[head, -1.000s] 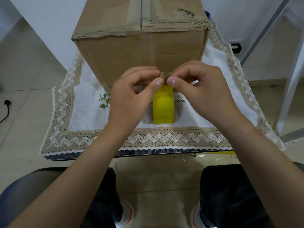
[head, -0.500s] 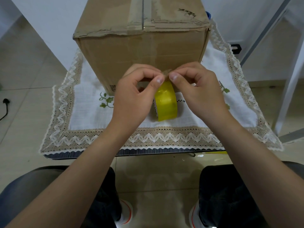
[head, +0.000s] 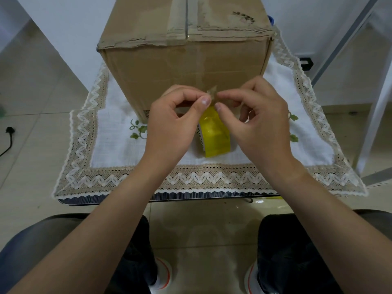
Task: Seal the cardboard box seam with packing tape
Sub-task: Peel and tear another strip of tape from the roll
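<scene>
In front of the cardboard box, my left hand and right hand pinch the tape end off the yellow tape roll; next, it likely needs drawing up to the seam.

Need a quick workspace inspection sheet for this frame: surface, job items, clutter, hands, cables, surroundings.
Surface: small table under a white tablecloth with lace zigzag border and embroidered leaves.
Job's things: cardboard box upright on the cloth, top seam carrying old, worn tape; yellow packing tape roll in front of it, its free end lifted up.
Clutter: nothing seen.
Hands: left hand and right hand meet above the roll, fingers pinching the tape end.
Cables: black plug and cord on the floor at far left.
Surroundings: tiled floor, white wall behind, white metal frame at right; the person's knees and shoes below.
</scene>
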Motion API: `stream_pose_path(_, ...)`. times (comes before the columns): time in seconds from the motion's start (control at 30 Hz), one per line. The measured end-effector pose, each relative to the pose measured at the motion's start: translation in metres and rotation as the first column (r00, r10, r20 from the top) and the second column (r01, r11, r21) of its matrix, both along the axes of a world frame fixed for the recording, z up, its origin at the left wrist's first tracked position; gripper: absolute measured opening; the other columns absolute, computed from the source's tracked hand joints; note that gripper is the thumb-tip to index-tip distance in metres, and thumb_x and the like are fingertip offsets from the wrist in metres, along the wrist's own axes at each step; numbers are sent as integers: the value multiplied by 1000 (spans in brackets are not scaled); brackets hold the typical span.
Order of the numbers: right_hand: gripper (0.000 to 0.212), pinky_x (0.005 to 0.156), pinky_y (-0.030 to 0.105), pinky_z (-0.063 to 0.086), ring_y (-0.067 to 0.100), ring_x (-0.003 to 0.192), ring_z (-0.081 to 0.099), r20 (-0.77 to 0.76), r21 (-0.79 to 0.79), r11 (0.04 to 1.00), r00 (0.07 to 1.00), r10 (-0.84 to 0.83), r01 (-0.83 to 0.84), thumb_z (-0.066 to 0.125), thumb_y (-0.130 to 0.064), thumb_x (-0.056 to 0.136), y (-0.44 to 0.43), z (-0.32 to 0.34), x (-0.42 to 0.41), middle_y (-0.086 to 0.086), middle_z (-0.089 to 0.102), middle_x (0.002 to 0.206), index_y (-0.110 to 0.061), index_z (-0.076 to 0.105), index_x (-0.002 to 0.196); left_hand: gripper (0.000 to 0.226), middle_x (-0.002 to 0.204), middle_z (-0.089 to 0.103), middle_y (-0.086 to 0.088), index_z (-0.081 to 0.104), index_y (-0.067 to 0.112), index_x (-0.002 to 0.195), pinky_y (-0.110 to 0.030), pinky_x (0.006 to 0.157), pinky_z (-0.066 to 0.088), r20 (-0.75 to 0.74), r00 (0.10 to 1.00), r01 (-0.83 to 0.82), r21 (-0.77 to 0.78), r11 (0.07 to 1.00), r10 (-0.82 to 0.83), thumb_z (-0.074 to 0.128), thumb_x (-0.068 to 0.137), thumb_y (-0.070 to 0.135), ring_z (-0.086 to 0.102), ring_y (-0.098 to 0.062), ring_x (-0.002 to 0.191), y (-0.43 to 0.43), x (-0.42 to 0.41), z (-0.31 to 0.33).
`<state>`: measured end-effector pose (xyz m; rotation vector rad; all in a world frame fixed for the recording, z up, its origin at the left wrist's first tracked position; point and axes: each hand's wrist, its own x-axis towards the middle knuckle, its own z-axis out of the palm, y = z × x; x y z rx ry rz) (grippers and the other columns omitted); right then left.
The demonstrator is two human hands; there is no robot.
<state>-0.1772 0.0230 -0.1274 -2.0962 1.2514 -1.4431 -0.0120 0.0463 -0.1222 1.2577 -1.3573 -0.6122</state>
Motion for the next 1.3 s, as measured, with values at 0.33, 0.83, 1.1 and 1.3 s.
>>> stream_pose_path(0.33, 14, 59, 21, 45, 15, 65, 55, 68, 90, 993, 996, 65, -71, 81, -22, 89, -1, -2, 6, 9, 63, 87, -18, 80, 103, 6, 94, 70, 0, 75, 20, 91, -33, 87, 57, 82, 997, 22, -53, 998, -17, 74, 92, 15, 68, -13, 96, 1, 2, -1)
stream_pose_path(0.83, 16, 69, 13, 45, -1, 79, 59, 254, 231, 958, 961, 108, -169, 80, -15, 88, -7, -4, 8, 1, 67, 91, -29, 78, 95, 18, 94, 72, 3, 77, 27, 91, -16, 82, 52, 119, 988, -99, -42, 994, 103, 88, 78, 29, 68, -4, 92, 0, 12, 3)
stream_pose_path(1.1, 12, 70, 18, 49, 3, 78, 61, 245, 231, 949, 957, 155, -213, 80, -15, 89, -5, -2, 8, 5, 70, 91, -26, 78, 93, 11, 94, 73, 1, 78, 19, 94, -14, 83, 51, 58, 998, 12, -49, 999, -9, 81, 85, 13, 68, -1, 93, -2, 8, 5)
stream_pose_path(1.3, 9, 70, 11, 43, 0, 81, 60, 148, 280, 934, 971, 185, -221, 81, -20, 88, -8, -6, 7, -1, 68, 95, -28, 78, 92, 8, 93, 73, 4, 78, 20, 91, -23, 85, 55, 65, 998, 10, -81, 997, -5, 80, 86, 14, 69, -8, 96, -4, 10, 4)
